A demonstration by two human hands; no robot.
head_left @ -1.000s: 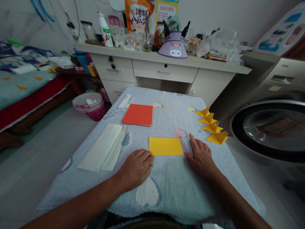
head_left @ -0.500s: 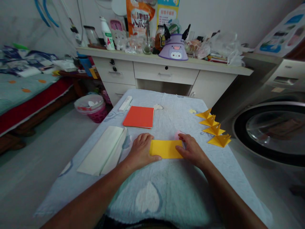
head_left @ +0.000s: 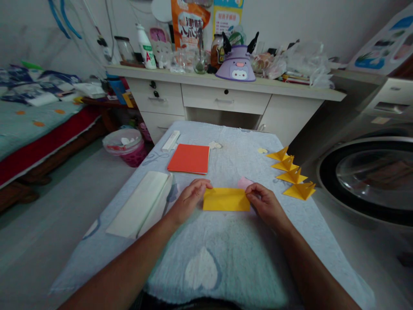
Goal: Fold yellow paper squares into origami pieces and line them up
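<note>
A folded sheet of yellow paper (head_left: 226, 199), now a wide rectangle, is held between my two hands above the cloth-covered table. My left hand (head_left: 192, 196) pinches its upper left corner between thumb and fingers. At the right edge, my right hand (head_left: 263, 199) is closed on the paper near its upper corner. Just behind the sheet lies a small pink piece (head_left: 245, 182), partly hidden by the paper and my right fingers. Several folded yellow paper figures (head_left: 299, 190) stand in a row along the table's right side.
A stack of orange-red paper (head_left: 189, 158) lies at the back left, with a white narrow box (head_left: 171, 141) beyond it. Nearer, a folded white packet (head_left: 140, 204) rests on the tablecloth (head_left: 238, 254). A washing machine (head_left: 364, 172) stands right, a waste bin (head_left: 125, 144) left.
My thumbs have moved from lying on the front of the yellow paper to its upper corners. The sheet's near edge has shifted slightly away from me.
</note>
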